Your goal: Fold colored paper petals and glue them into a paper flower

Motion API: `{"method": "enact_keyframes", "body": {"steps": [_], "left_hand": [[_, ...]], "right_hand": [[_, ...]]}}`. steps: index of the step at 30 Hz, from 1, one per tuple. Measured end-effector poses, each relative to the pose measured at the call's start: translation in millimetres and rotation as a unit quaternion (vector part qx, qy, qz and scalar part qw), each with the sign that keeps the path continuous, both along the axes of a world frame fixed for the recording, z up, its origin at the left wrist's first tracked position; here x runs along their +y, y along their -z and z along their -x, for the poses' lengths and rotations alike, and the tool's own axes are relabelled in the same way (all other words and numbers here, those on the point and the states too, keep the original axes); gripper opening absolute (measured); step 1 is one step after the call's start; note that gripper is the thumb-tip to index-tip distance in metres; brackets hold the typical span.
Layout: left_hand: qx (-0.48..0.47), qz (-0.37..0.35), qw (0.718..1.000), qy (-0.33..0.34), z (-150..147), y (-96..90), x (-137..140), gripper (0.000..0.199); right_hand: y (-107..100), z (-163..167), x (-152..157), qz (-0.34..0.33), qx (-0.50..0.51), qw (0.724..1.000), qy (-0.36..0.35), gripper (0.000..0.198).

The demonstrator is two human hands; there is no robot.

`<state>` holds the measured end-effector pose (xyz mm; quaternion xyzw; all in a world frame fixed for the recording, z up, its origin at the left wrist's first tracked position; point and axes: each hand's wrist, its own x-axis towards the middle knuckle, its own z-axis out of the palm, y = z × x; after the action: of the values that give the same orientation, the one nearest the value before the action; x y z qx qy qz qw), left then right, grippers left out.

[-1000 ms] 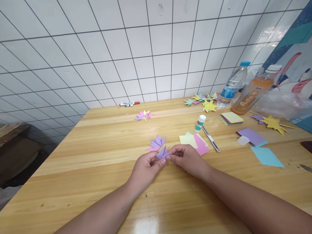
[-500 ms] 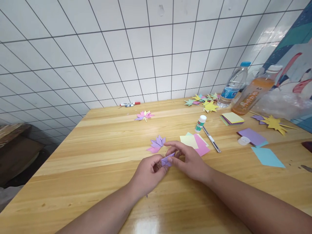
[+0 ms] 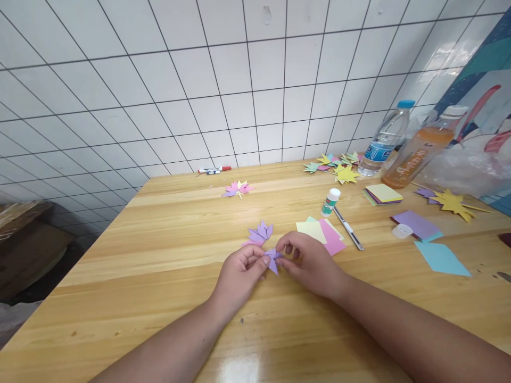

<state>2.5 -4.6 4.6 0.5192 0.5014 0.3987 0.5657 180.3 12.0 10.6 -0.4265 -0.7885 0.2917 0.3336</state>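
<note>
Between my hands is a small folded purple paper piece (image 3: 273, 259) with pointed tips. My left hand (image 3: 242, 270) pinches its left side between thumb and fingers. On its right edge, the thumb and fingertips of my right hand (image 3: 309, 261) close on a tip. Just behind lies a purple and pink paper leaf (image 3: 260, 232), partly hidden by my left fingers. Right of it are loose paper squares, a pale yellow one (image 3: 311, 232) and a pink one (image 3: 332, 237). A glue stick (image 3: 330, 202) stands upright behind them, beside a utility knife (image 3: 348, 229).
A finished paper leaf (image 3: 238, 188) and markers (image 3: 214, 170) lie near the tiled wall. Several paper leaves (image 3: 344, 173) sit by a water bottle (image 3: 383, 141) and an orange drink bottle (image 3: 419, 151). At right are a paper stack (image 3: 384, 193), a white cap (image 3: 402, 231) and a blue sheet (image 3: 442, 258).
The purple piece has gone from a compact folded strip to a spread shape with points. My right fingers have shifted to its right edge. The view has turned slightly left.
</note>
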Motion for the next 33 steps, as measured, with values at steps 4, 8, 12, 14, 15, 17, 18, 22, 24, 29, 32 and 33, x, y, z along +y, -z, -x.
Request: {"method": "enact_keyframes", "body": {"steps": [4, 8, 12, 14, 15, 17, 18, 22, 24, 29, 32, 33], "left_hand": [[0.016, -0.003, 1.0, 0.024, 0.9, 1.1, 0.1, 0.021], [0.016, -0.015, 0.999, 0.031, -0.1, 1.5, -0.2, 0.016], [0.028, -0.049, 0.997, 0.044, -2.2, 1.7, -2.7, 0.011], [0.043, -0.061, 0.996, 0.051, -2.6, 2.9, -3.9, 0.01], [0.051, -0.064, 0.995, 0.054, -2.6, 4.0, -4.3, 0.01], [0.074, -0.072, 0.993, 0.059, -2.1, 6.7, -4.9, 0.01], [0.087, -0.077, 0.991, 0.061, -1.7, 8.1, -5.1, 0.01], [0.114, -0.086, 0.988, 0.056, -0.4, 10.4, -5.8, 0.011], [0.099, -0.081, 0.991, 0.048, -0.2, 9.2, -5.5, 0.011], [0.004, -0.023, 1.0, -0.008, -0.5, 4.4, -1.5, 0.018], [-0.01, -0.013, 1.0, -0.002, -1.0, 3.4, 0.8, 0.025], [-0.007, -0.016, 1.0, 0.001, -1.2, 3.5, 1.3, 0.025]], "right_hand": [[-1.4, -0.9, 0.8, -0.065, 0.001, 0.997, -0.046, 0.012], [-1.0, -0.6, 1.1, -0.072, -0.006, 0.995, -0.062, 0.018], [-1.0, -0.8, -0.5, -0.058, -0.043, 0.997, -0.024, 0.015], [-1.6, -1.0, -1.6, -0.044, -0.058, 0.997, -0.009, 0.015], [-1.9, -1.1, -2.2, -0.034, -0.062, 0.997, -0.007, 0.015], [-2.3, -1.2, -3.2, -0.016, -0.062, 0.998, -0.005, 0.019], [-2.2, -1.3, -3.5, -0.01, -0.058, 0.998, -0.007, 0.023], [0.9, -1.6, -2.6, -0.009, -0.05, 0.999, -0.007, 0.039], [3.1, -1.5, -0.7, 0.0, -0.034, 0.999, 0.01, 0.04], [4.0, 0.1, 2.8, 0.084, 0.077, 0.993, 0.041, 0.017], [1.9, 0.5, 1.8, 0.107, 0.09, 0.99, 0.032, 0.006], [1.5, 0.5, 1.3, 0.103, 0.086, 0.991, 0.031, 0.004]]}}
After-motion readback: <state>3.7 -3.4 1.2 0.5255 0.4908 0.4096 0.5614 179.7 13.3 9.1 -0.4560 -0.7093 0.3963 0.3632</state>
